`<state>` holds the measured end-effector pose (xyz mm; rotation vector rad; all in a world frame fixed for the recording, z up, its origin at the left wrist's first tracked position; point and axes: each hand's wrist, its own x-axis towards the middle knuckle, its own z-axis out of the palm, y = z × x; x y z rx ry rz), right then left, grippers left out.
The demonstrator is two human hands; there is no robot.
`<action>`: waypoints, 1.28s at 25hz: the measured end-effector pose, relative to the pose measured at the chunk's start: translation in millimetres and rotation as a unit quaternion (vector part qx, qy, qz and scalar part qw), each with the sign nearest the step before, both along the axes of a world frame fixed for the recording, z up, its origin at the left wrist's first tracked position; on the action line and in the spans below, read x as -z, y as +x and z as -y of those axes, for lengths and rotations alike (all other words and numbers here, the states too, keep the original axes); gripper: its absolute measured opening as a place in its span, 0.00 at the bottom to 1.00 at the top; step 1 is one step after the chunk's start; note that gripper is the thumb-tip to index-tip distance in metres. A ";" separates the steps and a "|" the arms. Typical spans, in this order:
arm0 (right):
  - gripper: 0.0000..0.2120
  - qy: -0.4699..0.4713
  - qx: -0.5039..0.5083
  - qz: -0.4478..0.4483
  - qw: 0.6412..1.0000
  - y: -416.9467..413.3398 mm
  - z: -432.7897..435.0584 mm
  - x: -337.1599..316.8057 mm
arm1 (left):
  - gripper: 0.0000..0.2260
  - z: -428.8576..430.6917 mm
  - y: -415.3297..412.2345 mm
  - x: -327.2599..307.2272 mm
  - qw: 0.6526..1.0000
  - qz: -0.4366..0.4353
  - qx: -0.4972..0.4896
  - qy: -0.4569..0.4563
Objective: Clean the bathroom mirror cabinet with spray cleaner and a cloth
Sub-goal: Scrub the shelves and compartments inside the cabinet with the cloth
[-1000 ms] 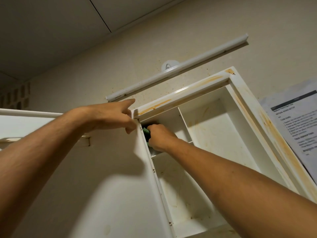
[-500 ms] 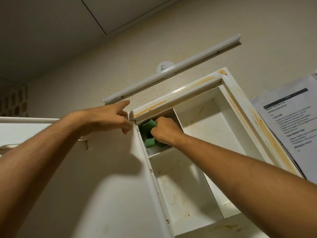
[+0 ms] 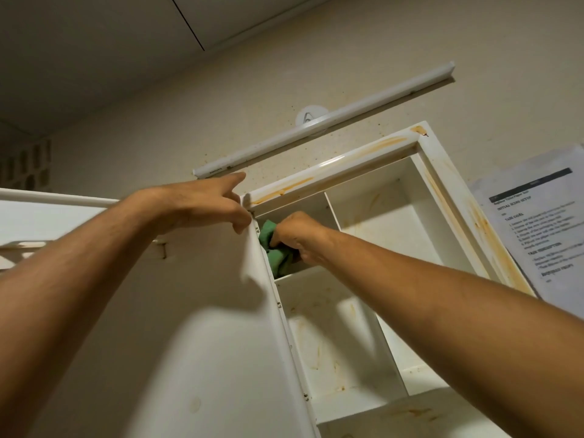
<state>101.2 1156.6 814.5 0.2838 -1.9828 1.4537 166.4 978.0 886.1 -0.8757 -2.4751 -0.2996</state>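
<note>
Up in cabinet (image 3: 442, 191) top-left compartment, my right hand (image 3: 297, 237) grips green cloth (image 3: 274, 259), partly hidden behind door (image 3: 189, 311) edge. My left hand (image 3: 205, 205) grips door's top corner, fingertips out of sight.

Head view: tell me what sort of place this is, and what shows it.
Probably a bathroom. A white, brown-stained wall cabinet with shelved compartments has its door open; a long white tube light runs along the wall above it; the right hand holds a green cloth inside it.

Green cloth (image 3: 275, 257) half hidden behind door (image 3: 221, 311) edge and right hand (image 3: 300, 235). Right edge cuts printed sheet (image 3: 537, 232); its small text unreadable. Bottom of cabinet (image 3: 331, 170) runs out of frame.
</note>
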 end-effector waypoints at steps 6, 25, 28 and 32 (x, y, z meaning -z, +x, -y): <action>0.10 0.079 -0.023 0.026 0.996 -6.0 -12.2 3.4 | 0.45 -1.5 -2.9 -1.7 1.000 -0.007 0.000 0.001; 0.07 0.222 0.345 -0.184 0.893 -8.2 -13.0 4.3 | 0.44 -5.9 -2.8 -0.8 0.999 -0.034 -0.007 0.000; 0.08 0.211 0.312 -0.166 0.911 -25.6 0.5 5.6 | 0.45 -6.5 -4.2 -2.5 0.999 -0.035 -0.007 -0.001; 0.09 0.300 0.295 -0.121 0.899 -35.1 12.6 -2.7 | 0.45 -6.9 -6.1 -5.1 0.999 -0.037 0.000 -0.002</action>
